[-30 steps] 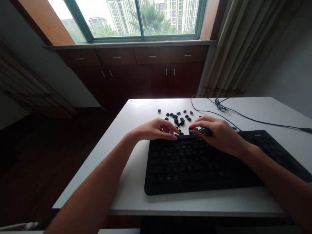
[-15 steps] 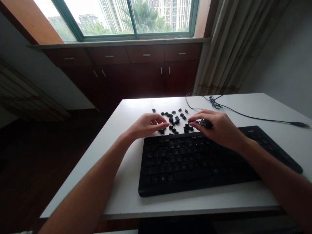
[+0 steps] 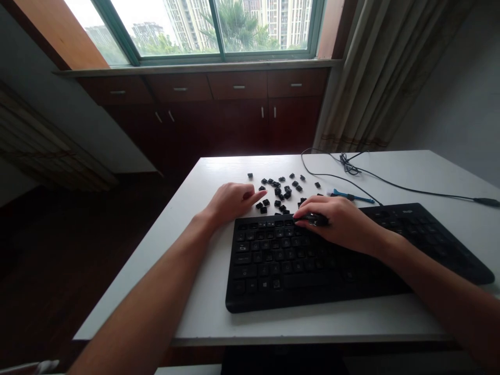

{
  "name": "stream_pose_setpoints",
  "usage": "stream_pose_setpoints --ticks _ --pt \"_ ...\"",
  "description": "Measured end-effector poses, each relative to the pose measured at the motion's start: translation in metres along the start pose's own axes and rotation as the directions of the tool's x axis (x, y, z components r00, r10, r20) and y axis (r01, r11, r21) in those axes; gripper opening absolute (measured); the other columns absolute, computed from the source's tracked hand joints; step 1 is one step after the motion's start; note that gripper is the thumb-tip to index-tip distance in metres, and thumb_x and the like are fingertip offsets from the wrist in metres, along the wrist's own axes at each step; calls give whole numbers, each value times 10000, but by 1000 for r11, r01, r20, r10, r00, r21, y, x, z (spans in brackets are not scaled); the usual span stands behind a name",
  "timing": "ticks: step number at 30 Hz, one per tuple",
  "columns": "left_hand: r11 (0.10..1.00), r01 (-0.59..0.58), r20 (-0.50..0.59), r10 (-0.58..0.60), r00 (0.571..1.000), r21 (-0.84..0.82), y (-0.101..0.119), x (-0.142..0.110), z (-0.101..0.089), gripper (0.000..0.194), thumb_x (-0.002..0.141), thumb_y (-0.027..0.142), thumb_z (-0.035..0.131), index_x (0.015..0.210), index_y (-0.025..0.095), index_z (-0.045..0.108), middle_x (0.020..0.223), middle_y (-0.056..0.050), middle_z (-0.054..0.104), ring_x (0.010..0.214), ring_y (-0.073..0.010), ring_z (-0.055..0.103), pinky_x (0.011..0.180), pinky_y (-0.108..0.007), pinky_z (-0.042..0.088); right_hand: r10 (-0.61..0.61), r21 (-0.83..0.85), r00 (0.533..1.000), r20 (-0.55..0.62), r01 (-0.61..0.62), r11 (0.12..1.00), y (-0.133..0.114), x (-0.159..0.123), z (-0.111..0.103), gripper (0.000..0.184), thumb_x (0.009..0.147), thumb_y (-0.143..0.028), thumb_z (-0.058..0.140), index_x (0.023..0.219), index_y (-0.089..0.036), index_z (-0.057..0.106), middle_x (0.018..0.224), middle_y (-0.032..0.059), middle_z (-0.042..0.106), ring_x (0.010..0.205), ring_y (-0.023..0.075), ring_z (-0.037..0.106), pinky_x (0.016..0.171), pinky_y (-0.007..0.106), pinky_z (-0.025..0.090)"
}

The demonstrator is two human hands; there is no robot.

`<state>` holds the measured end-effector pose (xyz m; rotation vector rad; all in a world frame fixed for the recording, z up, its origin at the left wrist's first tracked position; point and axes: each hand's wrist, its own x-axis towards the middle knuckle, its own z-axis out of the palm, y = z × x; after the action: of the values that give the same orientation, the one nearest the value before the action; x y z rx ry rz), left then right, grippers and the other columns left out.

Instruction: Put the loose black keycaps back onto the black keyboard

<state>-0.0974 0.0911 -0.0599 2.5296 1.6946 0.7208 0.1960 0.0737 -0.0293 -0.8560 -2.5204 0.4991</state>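
Observation:
My right hand [image 3: 332, 221] is over the top row of a black keyboard [image 3: 312, 281], its fingers closed round a small black tool [image 3: 318, 219] mostly hidden in the palm. Its fingertips meet at the keyboard's back edge, and whatever is between the tips is too small to make out. To the left, my left hand [image 3: 234, 200] rests on the white table. Its thumb is stretched toward the loose black keycaps [image 3: 277, 191], the other fingers are loosely curled, and nothing shows in them. Several key positions on the keyboard look bare.
A slim blue-and-black tool [image 3: 351, 196] lies behind the keyboard. The keyboard's black cable [image 3: 347, 165] loops and bunches at the back right, with its plug [image 3: 486, 201] near the right edge. The white table [image 3: 187, 245] ends at the left and front.
My right hand has moved left and toward me, from the scattered keycaps onto the keyboard's back edge, uncovering the blue-and-black tool. My left thumb has straightened. The view has shifted slightly.

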Motion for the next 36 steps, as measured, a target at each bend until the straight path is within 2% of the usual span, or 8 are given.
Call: stream_pose_setpoints --ticks 6,9,13,18,25,31,36 --pt "998 31 5 -31 1000 -48 -2 -1 3 571 972 560 478 561 174 391 484 43 395 473 -84 276 508 -267 258 -35 -67 997 71 40 997 0 -3 -6 193 919 -216 621 1050 -271 752 1150 -19 727 917 186 708 810 303 529" --pt "998 23 2 -23 1000 -62 -3 -1 4 572 973 557 479 557 175 388 480 46 382 469 -82 274 508 -270 251 -36 -37 997 70 39 999 1 -3 -7 196 914 -200 622 1053 -262 745 1133 -20 738 956 187 707 823 293 530" --pt "997 6 -11 -6 1000 -79 -4 -1 6 572 974 547 484 552 177 377 472 52 353 459 -79 274 505 -274 236 -39 5 997 67 39 999 2 -3 -7 154 925 -236 621 1017 -261 741 1102 -27 748 941 173 709 842 288 533" --pt "995 -11 -32 8 999 -98 -5 -1 7 560 975 524 492 553 176 374 479 52 370 460 -76 281 506 -265 246 -56 -33 996 68 59 998 2 -3 -5 127 933 -271 614 962 -239 733 1089 -8 748 896 182 710 808 301 539" --pt "991 -18 -26 14 1000 -129 -3 -1 6 561 983 525 478 550 182 383 475 45 399 435 -72 295 490 -270 259 -83 -20 992 94 86 996 2 -2 -10 170 946 -311 596 939 -237 749 1085 21 747 826 179 711 788 317 543" --pt "991 -17 -44 11 999 -134 -2 -1 6 568 978 533 476 541 182 385 471 44 394 435 -74 289 491 -275 258 -101 -39 990 102 105 994 -1 -1 -12 168 939 -297 600 990 -240 749 1096 43 744 834 199 719 759 332 563" --pt "993 -9 -52 3 999 -120 -2 -1 7 564 979 524 481 541 181 387 472 44 385 444 -78 286 497 -276 250 -96 -49 991 89 100 994 -1 -1 -11 220 924 -257 622 1118 -266 725 1137 29 742 937 210 722 814 332 567"
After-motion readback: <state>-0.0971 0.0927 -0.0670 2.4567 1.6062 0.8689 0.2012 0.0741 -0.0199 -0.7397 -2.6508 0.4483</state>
